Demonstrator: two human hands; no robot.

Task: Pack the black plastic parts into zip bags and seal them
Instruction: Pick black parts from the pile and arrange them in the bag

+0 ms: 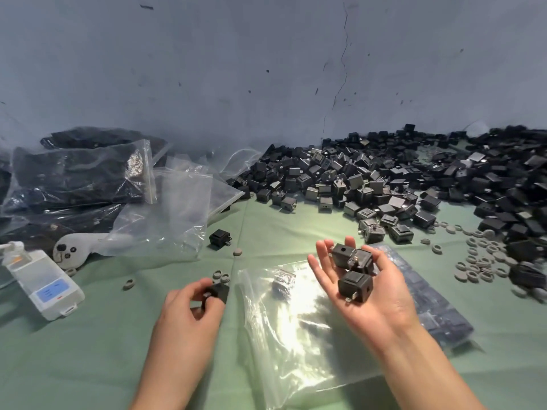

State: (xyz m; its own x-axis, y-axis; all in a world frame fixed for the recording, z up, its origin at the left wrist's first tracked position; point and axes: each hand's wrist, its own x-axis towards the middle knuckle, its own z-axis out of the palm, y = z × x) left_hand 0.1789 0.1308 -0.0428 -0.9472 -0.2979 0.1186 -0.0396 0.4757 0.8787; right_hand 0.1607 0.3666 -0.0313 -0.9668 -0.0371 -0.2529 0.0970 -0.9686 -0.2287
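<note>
Parts (384,179) are lying heaped across the right of the frame, too many to count. They are looking light, rigid and boxy, so flat sides seem safer holds than the metal prongs. The left hand (189,306) is pinching a single part (218,292), grip narrow. The right hand (367,294) is cradling three parts (355,287) on its palm, grip wide. One limp, slippery-looking zip bag (296,329) is lying lower centre on the desk (88,365).

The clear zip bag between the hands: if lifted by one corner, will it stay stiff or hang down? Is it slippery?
The zip bag would probably hang floppy: its thin film lies wrinkled. The glossy glare suggests a smooth, perhaps slippery surface. It looks nearly empty, so likely very light.
</note>
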